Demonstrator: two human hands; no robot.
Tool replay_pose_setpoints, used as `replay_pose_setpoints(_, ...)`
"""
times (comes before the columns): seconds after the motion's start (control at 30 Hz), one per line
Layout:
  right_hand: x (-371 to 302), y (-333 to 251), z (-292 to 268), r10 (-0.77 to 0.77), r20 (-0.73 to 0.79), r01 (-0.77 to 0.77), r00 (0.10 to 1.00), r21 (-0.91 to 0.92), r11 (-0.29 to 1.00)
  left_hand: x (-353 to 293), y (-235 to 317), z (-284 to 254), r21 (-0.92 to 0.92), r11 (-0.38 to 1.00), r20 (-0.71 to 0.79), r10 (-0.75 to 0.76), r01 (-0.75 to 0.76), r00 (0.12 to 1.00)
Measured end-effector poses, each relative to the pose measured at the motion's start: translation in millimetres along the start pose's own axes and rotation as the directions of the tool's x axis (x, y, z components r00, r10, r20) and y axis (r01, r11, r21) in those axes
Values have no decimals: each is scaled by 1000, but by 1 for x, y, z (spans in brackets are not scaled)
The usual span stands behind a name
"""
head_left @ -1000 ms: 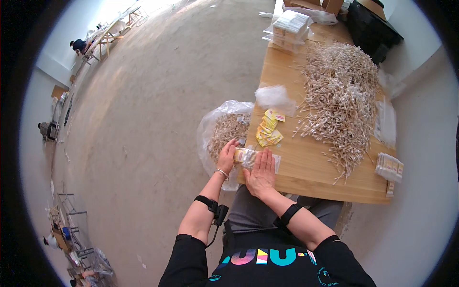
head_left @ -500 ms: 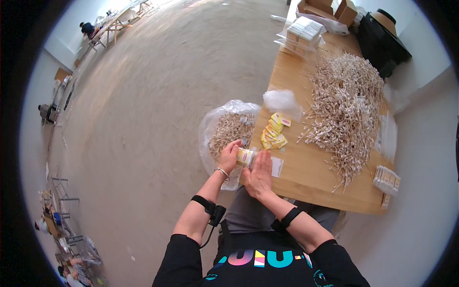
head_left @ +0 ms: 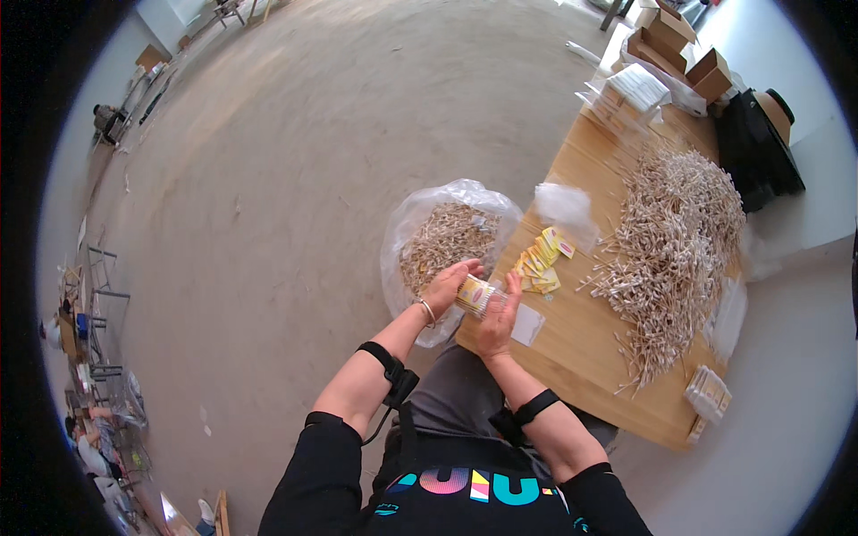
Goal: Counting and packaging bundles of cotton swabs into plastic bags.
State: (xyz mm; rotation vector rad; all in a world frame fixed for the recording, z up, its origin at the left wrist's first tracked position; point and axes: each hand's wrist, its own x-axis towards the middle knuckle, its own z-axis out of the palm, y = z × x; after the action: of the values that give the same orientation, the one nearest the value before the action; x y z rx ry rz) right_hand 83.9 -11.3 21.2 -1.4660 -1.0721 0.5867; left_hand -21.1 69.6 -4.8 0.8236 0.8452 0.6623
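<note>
A small clear pack of cotton swabs [head_left: 476, 296] with a yellow and white label is between my two hands, at the table's near left corner. My left hand [head_left: 446, 288] closes round its left end. My right hand [head_left: 497, 326] holds the right end, with the fingers fairly straight along it. Just beyond my right hand lie several yellow cards [head_left: 540, 262], loosely overlapping. A white card [head_left: 527, 325] lies on the table beside that hand. Below and beyond my left hand is a clear plastic bag [head_left: 399, 223] filled with loose swabs.
A large heap of loose cotton swabs [head_left: 677, 250] covers much of the wooden table [head_left: 572, 357]. Clear plastic sleeves [head_left: 565, 207] lie past the cards. Packed swabs [head_left: 708, 393] sit at the near right corner. A white stack [head_left: 633, 91], cardboard boxes [head_left: 663, 46] and a black container [head_left: 755, 147] stand far off.
The view has turned, so the table appears tilted and further right. My right hand has turned from lying flat over the pack to its right end, and more of the label shows.
</note>
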Motion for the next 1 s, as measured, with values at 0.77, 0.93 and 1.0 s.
replay_pose_setpoints(0.77,6,2,14,18,93,-11,996,-81,997,-36,-34,28,-16,982,-571,147,-190,808)
replay_pose_setpoints(0.93,7,10,17,26,138,-36,990,73,997,-32,-40,44,-57,978,-575,133,-202,808)
replay_pose_setpoints(1.0,7,11,12,24,161,-30,987,38,999,-32,-41,48,60,988,-609,152,-146,778)
